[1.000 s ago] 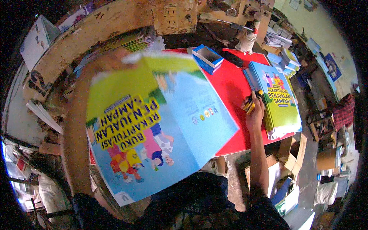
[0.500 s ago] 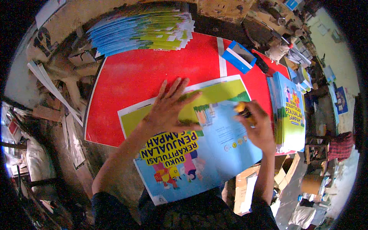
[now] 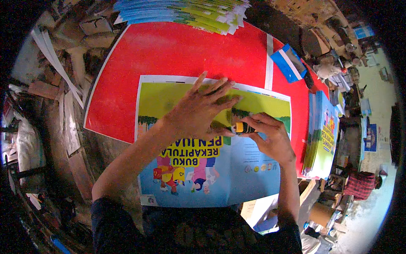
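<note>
An open printed cover sheet (image 3: 253, 182), blue and green with cartoon figures, lies upside down to me, its middle fold running away from me. My left hand (image 3: 198, 106) is open and presses flat on it, fingers spread toward the far edge. Closed round a small yellow-and-black hand tool (image 3: 242, 127), my right hand (image 3: 270, 135) is beside my left thumb. The tool's yellow end is at the fold; the fingers partly hide it, so its exact kind cannot be made out.
Beneath the sheet is a red board (image 3: 169, 51) with a white stripe. A fanned stack of printed sheets (image 3: 182, 12) lies at the far edge. On the right are a stack of booklets (image 3: 323, 135) and a blue-and-white box (image 3: 289, 63). Wood scraps (image 3: 72, 122) lie left.
My right hand has brought the tool leftward to the fold, beside my left thumb. The sheet now appears squarer to me, and the view has shifted.
</note>
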Demonstrator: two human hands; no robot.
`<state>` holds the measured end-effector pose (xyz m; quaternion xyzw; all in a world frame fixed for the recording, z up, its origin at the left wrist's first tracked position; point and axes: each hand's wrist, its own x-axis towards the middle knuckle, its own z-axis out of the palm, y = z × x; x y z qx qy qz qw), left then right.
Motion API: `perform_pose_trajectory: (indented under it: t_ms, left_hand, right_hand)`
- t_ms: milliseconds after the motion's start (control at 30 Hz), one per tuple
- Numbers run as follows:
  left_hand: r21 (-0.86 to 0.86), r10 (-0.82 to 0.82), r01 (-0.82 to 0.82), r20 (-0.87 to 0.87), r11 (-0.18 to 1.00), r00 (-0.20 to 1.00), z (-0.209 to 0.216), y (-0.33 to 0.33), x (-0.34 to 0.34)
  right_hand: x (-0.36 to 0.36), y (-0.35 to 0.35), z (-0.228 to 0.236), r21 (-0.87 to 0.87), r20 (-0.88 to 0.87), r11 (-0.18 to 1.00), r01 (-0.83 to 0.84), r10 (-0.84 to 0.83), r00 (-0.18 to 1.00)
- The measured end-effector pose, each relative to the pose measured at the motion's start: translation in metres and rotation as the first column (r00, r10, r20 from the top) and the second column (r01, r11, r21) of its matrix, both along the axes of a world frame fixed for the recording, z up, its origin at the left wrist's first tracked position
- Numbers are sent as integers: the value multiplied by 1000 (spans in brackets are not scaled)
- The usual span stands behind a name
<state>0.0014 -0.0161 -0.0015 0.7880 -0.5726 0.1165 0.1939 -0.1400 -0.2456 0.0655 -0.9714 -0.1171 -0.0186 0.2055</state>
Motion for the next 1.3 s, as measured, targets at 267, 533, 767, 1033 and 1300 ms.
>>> perform_pose_trajectory:
  t_ms: [267,533,767,1033,1300]
  left_hand:
    - [-96,45,-58,-135,994,990,5,8,-17]
    - [-68,51,-60,-127,996,991,6,5,-16]
    - [-68,45,-54,-121,996,992,7,8,-14]
    - [-60,50,-58,-131,996,990,10,6,-16]
    - [-19,47,-50,-123,999,991,13,7,-15]
  right_hand:
    - [-2,9,0,27,33,999,-42,41,999]
    - [-6,14,-9,86,49,996,17,-21,999]
    - [11,22,14,131,-155,990,51,-31,987]
    - [5,7,-7,-192,374,948,-252,308,875]
    - [8,12,-1,180,-169,982,62,-32,985]
